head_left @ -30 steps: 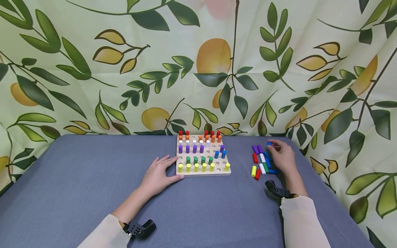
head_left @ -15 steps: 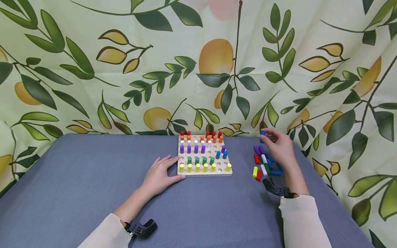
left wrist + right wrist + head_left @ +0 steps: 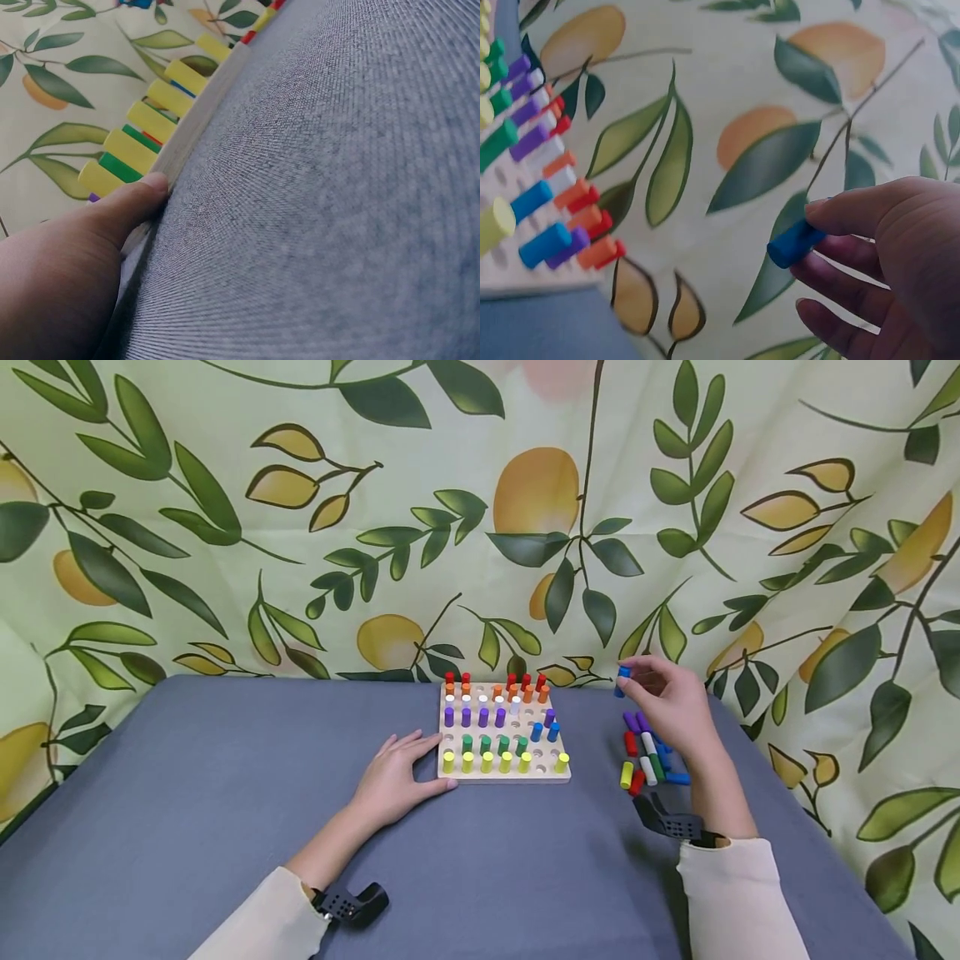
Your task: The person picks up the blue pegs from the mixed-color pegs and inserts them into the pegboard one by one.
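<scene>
— Grey-blue cloth (image 3: 225,793) meets the leafy backdrop (image 3: 420,452). Where's the pegboard (image 3: 510,780)?
— Near the far edge, left hand (image 3: 393,783) spread at its near-left corner. Right hand (image 3: 678,706) pinches a blue peg (image 3: 791,246), well beyond the board's right edge.

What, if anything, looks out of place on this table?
Nothing looks damaged or spilled. Slightly odd: the front row of yellow cylindrical pegs on the pale wooden pegboard has a gap before the rightmost peg, breaking the even line. Loose mixed-colour cylindrical pegs lie jumbled to the right.
</scene>
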Motion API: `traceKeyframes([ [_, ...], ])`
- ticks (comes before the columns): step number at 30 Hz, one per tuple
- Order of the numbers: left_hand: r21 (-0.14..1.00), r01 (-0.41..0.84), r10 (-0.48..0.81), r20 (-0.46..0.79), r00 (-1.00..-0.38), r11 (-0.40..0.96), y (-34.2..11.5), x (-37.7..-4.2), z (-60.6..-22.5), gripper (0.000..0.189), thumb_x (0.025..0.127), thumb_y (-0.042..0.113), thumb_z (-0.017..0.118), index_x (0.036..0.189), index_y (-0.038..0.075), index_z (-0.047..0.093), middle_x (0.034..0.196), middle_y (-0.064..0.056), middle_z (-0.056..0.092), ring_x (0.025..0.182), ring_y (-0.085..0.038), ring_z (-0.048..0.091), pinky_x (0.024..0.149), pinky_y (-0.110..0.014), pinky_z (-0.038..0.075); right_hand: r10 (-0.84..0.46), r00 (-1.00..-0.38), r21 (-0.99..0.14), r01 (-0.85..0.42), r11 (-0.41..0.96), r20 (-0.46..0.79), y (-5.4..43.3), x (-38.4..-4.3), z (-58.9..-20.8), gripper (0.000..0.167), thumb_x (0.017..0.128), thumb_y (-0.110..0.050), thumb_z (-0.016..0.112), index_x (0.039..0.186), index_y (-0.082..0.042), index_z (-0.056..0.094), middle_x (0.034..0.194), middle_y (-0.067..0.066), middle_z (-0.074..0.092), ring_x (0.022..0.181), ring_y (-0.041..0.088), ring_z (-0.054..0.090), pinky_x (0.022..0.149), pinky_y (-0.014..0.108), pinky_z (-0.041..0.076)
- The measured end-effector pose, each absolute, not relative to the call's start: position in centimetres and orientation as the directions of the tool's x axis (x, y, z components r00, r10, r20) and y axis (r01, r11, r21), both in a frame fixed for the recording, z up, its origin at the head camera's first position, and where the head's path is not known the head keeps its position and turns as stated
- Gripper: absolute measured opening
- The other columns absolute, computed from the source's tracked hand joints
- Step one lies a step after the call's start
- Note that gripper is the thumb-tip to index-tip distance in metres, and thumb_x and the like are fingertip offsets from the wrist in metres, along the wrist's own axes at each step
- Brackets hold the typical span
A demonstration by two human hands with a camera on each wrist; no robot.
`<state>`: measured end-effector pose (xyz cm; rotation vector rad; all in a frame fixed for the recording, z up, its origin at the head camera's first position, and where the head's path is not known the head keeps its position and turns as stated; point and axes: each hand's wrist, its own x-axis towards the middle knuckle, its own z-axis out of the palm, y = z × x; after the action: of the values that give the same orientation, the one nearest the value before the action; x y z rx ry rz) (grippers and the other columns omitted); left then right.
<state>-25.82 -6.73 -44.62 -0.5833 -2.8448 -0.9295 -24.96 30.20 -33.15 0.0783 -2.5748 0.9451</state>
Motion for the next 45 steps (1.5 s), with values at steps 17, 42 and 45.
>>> traceKeyframes([
  [17,0.563,0.369,0.32,0.188,-0.929,0.74,-6.7,-25.8,-44.5,0.077,0.082,0.05,0.08,0.146,0.015,0.056,0.146,-0.007,0.06,0.147,-0.03,0.044,0.128,-0.056,0.02,-0.121,-0.88,-0.573,-0.397,0.717,0.459,25.6,-25.4,-29.3,0.028,0.098,-0.025,0.067,0.122,-0.011,0.07,0.107,0.009,0.073,0.092,0.008,0.065,0.075,0.011,0.05],
  [42,0.555,0.374,0.323,0.191,-0.927,0.743,-6.6,-25.9,-44.5,0.076,0.082,0.051,0.08,0.145,0.016,0.057,0.146,-0.008,0.06,0.147,-0.03,0.045,0.129,-0.055,0.02,-0.278,-0.922,-0.643,-0.387,0.661,0.269,22.6,-28.5,-33.8,0.024,0.094,-0.013,0.071,0.118,-0.008,0.071,0.108,0.009,0.074,0.1,0.025,0.072,0.086,0.043,0.062],
  [45,0.559,0.371,0.32,0.191,-0.928,0.742,-6.7,-25.9,-44.6,0.076,0.082,0.051,0.08,0.146,0.016,0.057,0.146,-0.009,0.06,0.147,-0.03,0.044,0.129,-0.055,0.02,-0.28,-0.928,-0.65,-0.371,0.664,0.244,22.6,-28.8,-34.5,0.024,0.095,-0.014,0.071,0.118,-0.008,0.071,0.108,0.01,0.075,0.1,0.026,0.072,0.085,0.043,0.062],
])
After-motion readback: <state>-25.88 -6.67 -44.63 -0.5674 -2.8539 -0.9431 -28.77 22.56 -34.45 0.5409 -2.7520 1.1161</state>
